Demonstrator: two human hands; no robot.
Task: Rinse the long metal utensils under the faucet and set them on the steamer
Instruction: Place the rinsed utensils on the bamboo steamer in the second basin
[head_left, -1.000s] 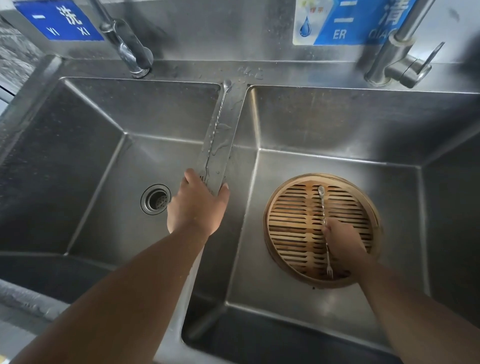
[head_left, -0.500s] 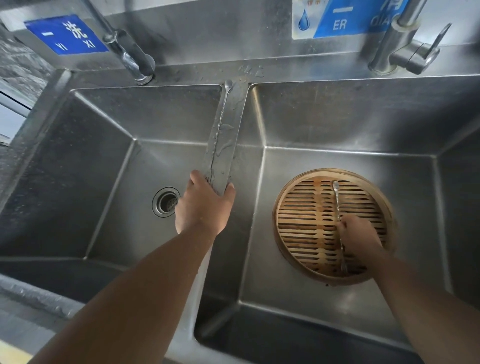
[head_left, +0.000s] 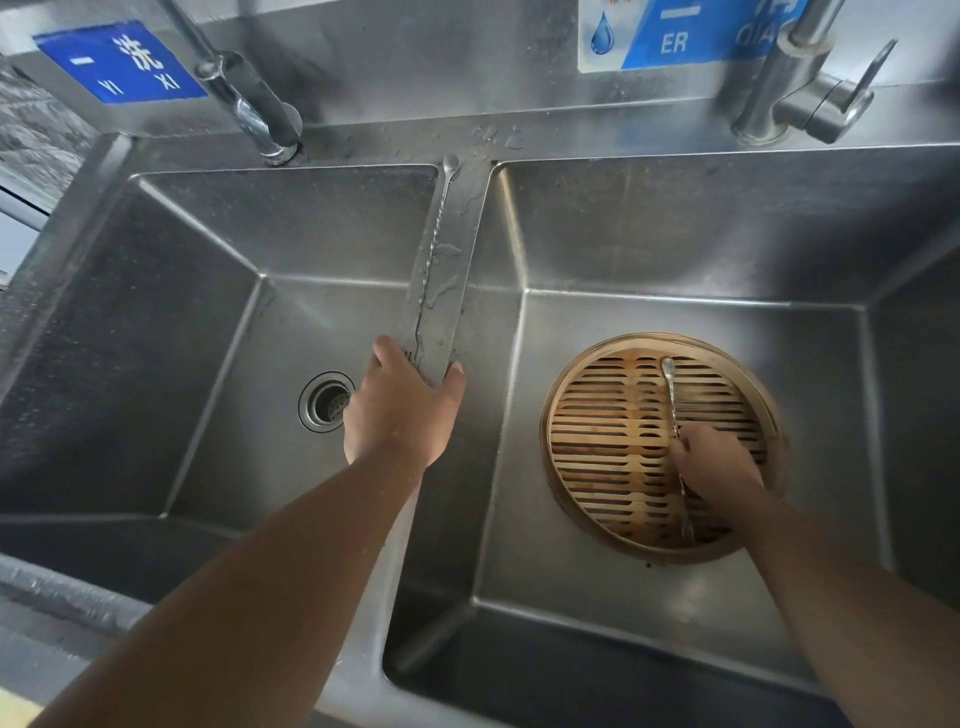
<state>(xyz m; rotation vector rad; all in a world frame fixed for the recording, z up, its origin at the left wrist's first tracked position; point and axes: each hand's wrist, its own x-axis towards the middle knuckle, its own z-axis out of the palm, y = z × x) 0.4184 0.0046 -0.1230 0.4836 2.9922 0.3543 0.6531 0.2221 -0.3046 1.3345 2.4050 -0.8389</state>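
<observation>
A round bamboo steamer (head_left: 597, 441) sits on the floor of the right basin. One long twisted metal utensil (head_left: 671, 395) lies across its slats, spoon end far, fork end near. My right hand (head_left: 719, 462) pinches its shaft around the middle. A second long metal utensil (head_left: 435, 234) lies along the wet divider between the basins, spoon end by the back ledge. My left hand (head_left: 400, 410) rests over its fork end, fingers spread across the divider, thumb on the right side.
The left faucet (head_left: 244, 98) rises behind the left basin, and the right faucet (head_left: 800, 93) stands behind the right basin with its lever to the right. No water runs. A drain (head_left: 324, 401) is in the left basin, just left of my left hand.
The view has shifted slightly. Both hands and both utensils stay where they were.
</observation>
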